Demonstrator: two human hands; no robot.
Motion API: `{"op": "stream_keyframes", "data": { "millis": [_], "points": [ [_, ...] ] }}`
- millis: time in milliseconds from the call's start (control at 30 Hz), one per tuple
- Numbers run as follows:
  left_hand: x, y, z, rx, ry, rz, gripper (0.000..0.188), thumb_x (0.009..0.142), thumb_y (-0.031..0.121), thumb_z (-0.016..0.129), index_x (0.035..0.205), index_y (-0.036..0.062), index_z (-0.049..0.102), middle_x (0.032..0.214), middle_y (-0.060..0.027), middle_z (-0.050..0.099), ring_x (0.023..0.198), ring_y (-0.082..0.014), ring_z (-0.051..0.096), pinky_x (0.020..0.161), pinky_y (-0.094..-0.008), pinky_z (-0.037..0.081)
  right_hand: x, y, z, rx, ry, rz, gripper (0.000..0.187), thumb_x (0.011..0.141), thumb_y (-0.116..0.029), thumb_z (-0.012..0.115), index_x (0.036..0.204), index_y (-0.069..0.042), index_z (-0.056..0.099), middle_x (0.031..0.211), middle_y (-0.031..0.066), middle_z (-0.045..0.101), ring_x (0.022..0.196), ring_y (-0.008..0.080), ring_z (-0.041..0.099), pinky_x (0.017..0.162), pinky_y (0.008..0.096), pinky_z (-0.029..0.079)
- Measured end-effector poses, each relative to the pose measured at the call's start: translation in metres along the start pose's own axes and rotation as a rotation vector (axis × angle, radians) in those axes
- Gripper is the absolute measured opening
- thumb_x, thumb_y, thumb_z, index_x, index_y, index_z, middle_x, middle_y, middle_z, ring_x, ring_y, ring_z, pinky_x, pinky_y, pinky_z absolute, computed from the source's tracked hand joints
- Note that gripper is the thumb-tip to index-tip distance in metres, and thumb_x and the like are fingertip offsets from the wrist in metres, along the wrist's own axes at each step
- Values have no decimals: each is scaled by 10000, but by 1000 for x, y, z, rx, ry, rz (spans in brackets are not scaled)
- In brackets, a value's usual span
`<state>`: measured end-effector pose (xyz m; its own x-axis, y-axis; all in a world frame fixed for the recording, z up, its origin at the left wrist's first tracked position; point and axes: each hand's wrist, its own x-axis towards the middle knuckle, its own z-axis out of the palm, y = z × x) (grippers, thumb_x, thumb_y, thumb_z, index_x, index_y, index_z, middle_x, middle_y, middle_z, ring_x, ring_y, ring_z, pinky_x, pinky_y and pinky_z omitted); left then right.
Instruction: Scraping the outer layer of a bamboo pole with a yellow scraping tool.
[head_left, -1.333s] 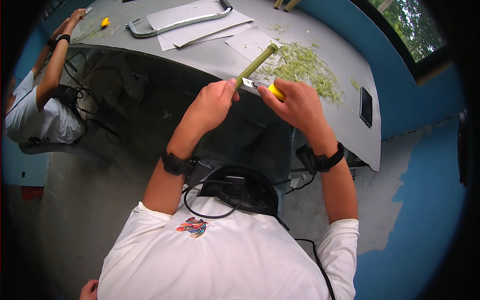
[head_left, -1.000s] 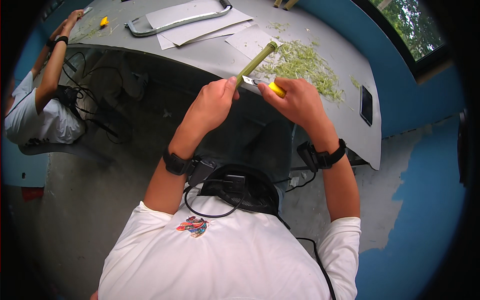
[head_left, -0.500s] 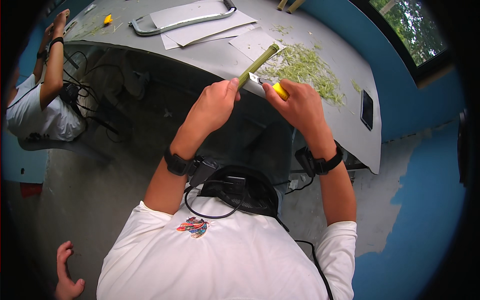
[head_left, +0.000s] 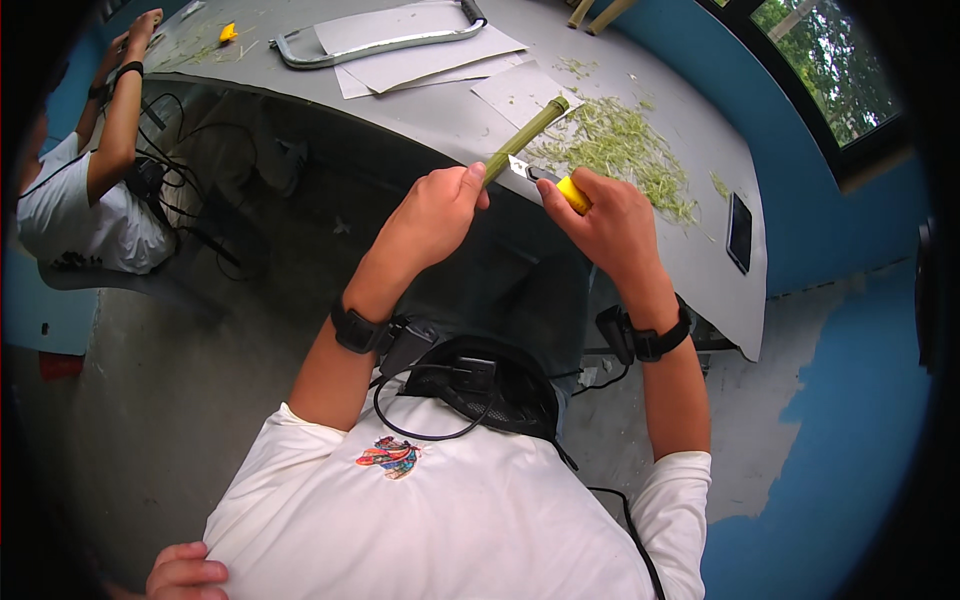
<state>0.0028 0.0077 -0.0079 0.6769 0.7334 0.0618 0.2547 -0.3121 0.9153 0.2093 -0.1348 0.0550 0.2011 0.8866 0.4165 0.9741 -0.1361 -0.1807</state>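
Steadiness looks like the main demand of this shaving stroke. The left fingers (head_left: 474,181) are clamped around a green stalk (head_left: 528,137), which slants up and away beyond them; its lower end is hidden in the grip. A firm hold suits best, set well back from the blade (head_left: 517,166), which lies only just ahead of those fingers. The right fingers (head_left: 553,197) are closed on a yellow-handled utility knife (head_left: 574,194), its blade reaching leftward from them to the stalk's side; whether it bites or merely rests cannot be told. A shallow angle, light pressure and strokes sent away from the left fingers would likely peel thin strips without gouging, with a slight turn between passes.

The stalk is slim, straight and seemingly round, dull olive green with faint lengthwise streaks and a thicker ring near its far tip. Past the right fingers, pale green shavings (head_left: 630,150) lie strewn over the grey bench (head_left: 700,130).
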Motion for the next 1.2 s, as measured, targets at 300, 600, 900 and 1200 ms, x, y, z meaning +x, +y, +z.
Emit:
{"op": "stream_keyframes", "data": {
  "millis": [300,600,900,1200],
  "points": [
    [-1,5,5,28,-12,25,656,1231,493,414,969,-19,728,765,-89,629,731,-225,621,735,-404,525,7,-5,6,-14,1,-62,599,1038,-565,777,771,-48,633,662,177,627,612,407,645,590,495,499],
    [2,1,5,-30,-32,34,676,1224,524,426,963,-17,736,757,-66,615,717,-196,606,719,-388,517,17,13,-2,-70,164,154,664,1077,-632,715,786,-45,609,661,182,654,611,416,676,601,521,524],
    [3,1,2,-254,-165,-134,603,1236,525,433,998,34,688,708,41,521,596,-72,489,551,-277,418,2,8,16,73,65,94,636,1072,-609,728,790,-48,629,635,184,626,607,426,663,587,524,498],
    [2,2,1,-223,-161,-167,624,1231,558,436,969,38,660,700,35,532,554,-74,491,522,-282,433,1,9,18,80,92,86,648,1069,-609,733,772,-48,606,629,178,621,594,422,654,573,522,483]
  ]
}}
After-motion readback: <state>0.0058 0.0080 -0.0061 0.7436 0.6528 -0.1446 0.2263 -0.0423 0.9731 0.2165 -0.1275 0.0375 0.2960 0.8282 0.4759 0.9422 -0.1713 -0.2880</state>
